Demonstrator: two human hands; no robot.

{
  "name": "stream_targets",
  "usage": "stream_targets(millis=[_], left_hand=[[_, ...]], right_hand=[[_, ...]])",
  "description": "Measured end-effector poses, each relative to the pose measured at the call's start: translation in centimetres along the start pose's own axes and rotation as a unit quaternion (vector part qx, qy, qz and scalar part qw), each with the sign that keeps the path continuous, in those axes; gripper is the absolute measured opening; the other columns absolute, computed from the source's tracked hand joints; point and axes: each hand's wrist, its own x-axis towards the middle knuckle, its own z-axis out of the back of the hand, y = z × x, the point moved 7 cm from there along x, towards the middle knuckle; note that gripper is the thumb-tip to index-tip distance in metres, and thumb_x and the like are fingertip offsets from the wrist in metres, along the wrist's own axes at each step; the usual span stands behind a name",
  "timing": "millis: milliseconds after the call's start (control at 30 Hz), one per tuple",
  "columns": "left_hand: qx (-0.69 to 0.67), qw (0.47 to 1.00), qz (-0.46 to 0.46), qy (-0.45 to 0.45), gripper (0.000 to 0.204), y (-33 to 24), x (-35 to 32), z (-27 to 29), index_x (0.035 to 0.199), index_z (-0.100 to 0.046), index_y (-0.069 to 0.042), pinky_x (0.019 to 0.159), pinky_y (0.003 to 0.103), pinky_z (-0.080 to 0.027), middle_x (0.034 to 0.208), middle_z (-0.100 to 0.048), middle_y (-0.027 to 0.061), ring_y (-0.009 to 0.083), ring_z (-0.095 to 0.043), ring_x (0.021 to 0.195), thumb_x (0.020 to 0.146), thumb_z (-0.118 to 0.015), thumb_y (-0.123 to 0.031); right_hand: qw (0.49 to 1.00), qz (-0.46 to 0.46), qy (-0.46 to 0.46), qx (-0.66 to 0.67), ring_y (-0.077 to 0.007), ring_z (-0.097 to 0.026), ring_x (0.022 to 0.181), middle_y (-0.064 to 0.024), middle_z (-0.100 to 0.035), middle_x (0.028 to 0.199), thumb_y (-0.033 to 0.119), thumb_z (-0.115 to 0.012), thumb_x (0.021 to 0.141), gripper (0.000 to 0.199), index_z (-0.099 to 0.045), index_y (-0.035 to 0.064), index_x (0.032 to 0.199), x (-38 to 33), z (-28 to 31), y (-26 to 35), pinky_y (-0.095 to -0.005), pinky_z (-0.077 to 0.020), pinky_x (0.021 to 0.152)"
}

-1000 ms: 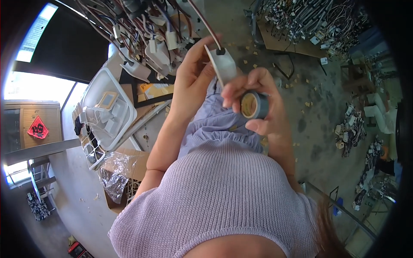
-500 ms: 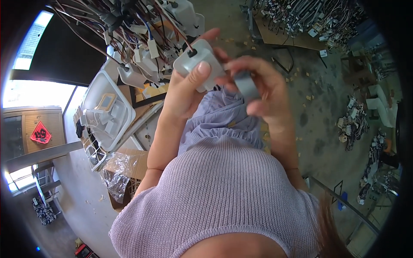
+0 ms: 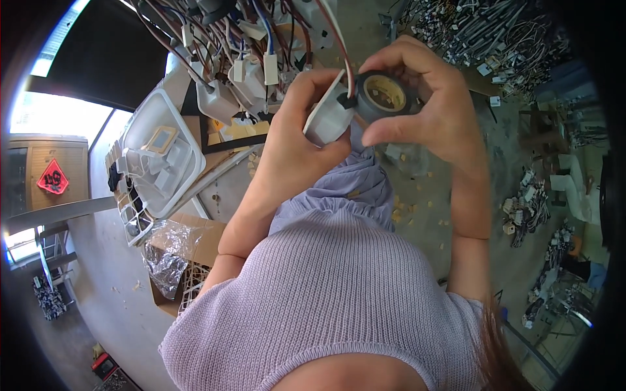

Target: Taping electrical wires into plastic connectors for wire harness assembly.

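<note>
A white plastic housing (image 3: 328,122) sits tilted in my left hand (image 3: 290,146), whose fingers and thumb wrap round it. From a black grommet in the housing, a red-brown and white cable (image 3: 340,40) runs up out of view. My right hand (image 3: 450,111) grips a roll of dark grey tape (image 3: 368,106) close beside the housing, its fingers curled over the top and its thumb underneath. The roll's tan cardboard core faces me. Whether a strip of tape joins the roll to the cable I cannot tell.
Cables with white connectors and housings (image 3: 216,103) hang at the upper left. Beside them a white plastic tub (image 3: 189,171) holds white parts. Below stands a cardboard box (image 3: 207,236) with crumpled clear film. A large cable heap (image 3: 473,32) lies at the far right.
The housing has turned in my left hand, showing its side and the grommet. My right hand has moved right and up, and the tape roll now faces me with its core.
</note>
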Motion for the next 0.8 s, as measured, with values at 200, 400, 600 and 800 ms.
stream_targets(millis=[200, 400, 600, 800], left_hand=[[-0.009, 0.999, -0.016, 0.027, 0.055, 0.5, 0.5, 0.1, 0.12, -0.048, -0.002, 0.09, 0.03, -0.044, 0.108, -0.057, 0.0096, 0.0184, -0.057, 0.103, 0.067, -0.063, 0.004], [0.03, 0.999, -0.039, -0.016, 0.055, 0.6, 0.8, 0.5, 0.12, -0.048, -0.003, 0.086, 0.031, -0.046, 0.106, -0.059, 0.0109, 0.0214, -0.06, 0.1, 0.067, -0.065, 0.003], [0.062, 0.991, -0.09, -0.077, 0.055, 1.2, 1.5, 0.8, 0.118, -0.049, -0.004, 0.082, 0.032, -0.048, 0.103, -0.06, 0.0131, 0.0277, -0.062, 0.094, 0.066, -0.067, 0.001], [-0.265, 0.961, 0.079, 0.023, 0.044, 2.6, 1.1, -0.3, 0.114, -0.053, 0.0, 0.073, 0.026, -0.049, 0.098, -0.061, 0.0095, 0.0184, -0.062, 0.087, 0.071, -0.064, 0.0]], right_hand=[[0.984, 0.008, 0.174, -0.021, -0.0134, -0.054, 0.095, -0.0037, -0.05, 0.1, 0.017, -0.091, 0.053, 0.063, -0.061, -0.0002, 0.105, 1.9, -0.6, 1.2, -0.025, -0.0439, 0.083], [0.964, 0.064, 0.249, -0.062, -0.0165, -0.054, 0.094, -0.0065, -0.052, 0.099, 0.02, -0.088, 0.054, 0.062, -0.063, -0.001, 0.106, 2.1, -1.2, 2.0, -0.0256, -0.0427, 0.081], [0.984, -0.067, 0.161, -0.025, -0.0146, -0.056, 0.098, -0.0052, -0.055, 0.102, 0.014, -0.088, 0.052, 0.093, -0.048, 0.0, 0.135, 0.6, -1.6, 2.3, -0.0254, -0.0447, 0.089], [0.951, -0.196, 0.083, 0.225, -0.0169, -0.065, 0.088, -0.011, -0.066, 0.099, 0.036, -0.075, 0.077, 0.078, -0.043, -0.0049, 0.135, -0.1, -2.5, 4.2, -0.0272, -0.0513, 0.081]])
